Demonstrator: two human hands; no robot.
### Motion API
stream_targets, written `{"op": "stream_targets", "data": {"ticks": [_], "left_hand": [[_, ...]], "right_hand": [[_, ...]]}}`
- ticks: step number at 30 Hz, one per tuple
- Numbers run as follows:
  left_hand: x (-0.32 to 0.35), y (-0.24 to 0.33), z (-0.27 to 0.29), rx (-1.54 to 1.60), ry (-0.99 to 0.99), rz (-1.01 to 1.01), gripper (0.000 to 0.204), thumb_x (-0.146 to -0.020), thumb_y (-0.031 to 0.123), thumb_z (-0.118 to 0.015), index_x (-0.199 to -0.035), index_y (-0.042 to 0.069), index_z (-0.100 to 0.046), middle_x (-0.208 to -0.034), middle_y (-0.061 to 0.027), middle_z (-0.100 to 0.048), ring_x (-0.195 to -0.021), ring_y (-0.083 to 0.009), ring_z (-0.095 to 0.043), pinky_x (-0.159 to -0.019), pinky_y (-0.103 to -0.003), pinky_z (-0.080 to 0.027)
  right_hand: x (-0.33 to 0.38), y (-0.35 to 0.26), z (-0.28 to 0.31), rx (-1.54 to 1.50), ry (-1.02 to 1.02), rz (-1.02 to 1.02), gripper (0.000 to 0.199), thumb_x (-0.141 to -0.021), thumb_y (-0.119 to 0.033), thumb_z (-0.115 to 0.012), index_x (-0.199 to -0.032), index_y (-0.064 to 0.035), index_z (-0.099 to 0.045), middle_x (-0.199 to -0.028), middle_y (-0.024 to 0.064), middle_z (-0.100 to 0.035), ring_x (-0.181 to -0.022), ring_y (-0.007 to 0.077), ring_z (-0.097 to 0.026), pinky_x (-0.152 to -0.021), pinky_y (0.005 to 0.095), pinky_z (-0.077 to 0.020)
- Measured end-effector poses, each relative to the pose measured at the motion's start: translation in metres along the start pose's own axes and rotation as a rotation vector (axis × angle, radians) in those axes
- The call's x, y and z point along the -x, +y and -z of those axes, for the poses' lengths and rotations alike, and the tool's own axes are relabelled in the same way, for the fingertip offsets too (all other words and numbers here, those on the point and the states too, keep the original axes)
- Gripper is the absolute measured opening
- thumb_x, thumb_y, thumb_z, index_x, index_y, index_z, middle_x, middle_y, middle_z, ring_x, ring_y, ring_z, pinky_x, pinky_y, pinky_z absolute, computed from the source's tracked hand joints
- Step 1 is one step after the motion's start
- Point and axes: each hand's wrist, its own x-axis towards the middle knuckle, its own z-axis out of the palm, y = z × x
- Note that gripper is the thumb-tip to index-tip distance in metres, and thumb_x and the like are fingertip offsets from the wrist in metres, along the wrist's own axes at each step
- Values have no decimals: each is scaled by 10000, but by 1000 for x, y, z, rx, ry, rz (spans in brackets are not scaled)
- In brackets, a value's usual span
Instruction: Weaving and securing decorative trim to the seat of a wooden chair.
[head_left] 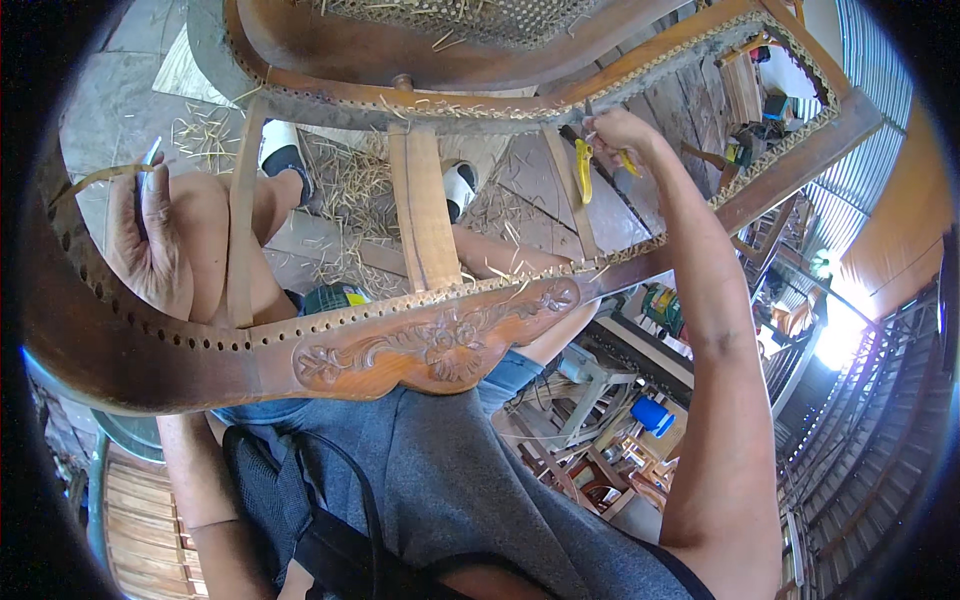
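The wooden chair frame (430, 350) lies tipped across the person's lap, its carved rail with the row of small holes close to the body, so that the open seat faces up and both hands can reach its rim from either side. At the far rail, the right hand (622, 135) is clenched around a yellow-handled tool (583, 170), whose handle hangs down just below the fist; the tool meets the edge of the frame where frayed cane stubs (480, 108) cling to the holes, a grip that suits picking or cutting at that edge. Across the seat opening, the left hand (150, 235) rests against the curved side rail, fingers folded around a thin strip of cane (95, 178) and what looks like a slim pale tool (150, 152); I cannot tell exactly what that is. It appears to steady the frame while the other hand works. Below both hands, seen through the open frame, cut cane scraps (350, 190) litter the wooden floor (540, 170) around the person's white shoes (460, 185). Beyond the right forearm, further down, stand shelves of workshop clutter, among them a blue container (652, 415).
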Motion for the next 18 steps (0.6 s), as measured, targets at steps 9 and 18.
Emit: {"op": "stream_targets", "data": {"ticks": [9, 18], "left_hand": [[8, 4, 20, -24, -46, 35, 201, -1000, 161, -530, -1065, -6, -623, -846, -21, -589, -779, -76, -521, -713, -215, -426], [18, 7, 29, -10, -102, 42, 200, -1001, 158, -527, -1062, -8, -621, -841, -19, -584, -772, -76, -515, -704, -214, -420]], "right_hand": [[2, -10, 10, -76, -143, -109, 248, -942, -191, -492, -748, -41, -527, -564, 33, -472, -411, 122, -392, -341, 301, -305], [-15, -4, 7, -63, -67, -92, 216, -913, -167, -489, -812, 10, -561, -555, 54, -462, -377, 145, -368, -340, 331, -312]]}}
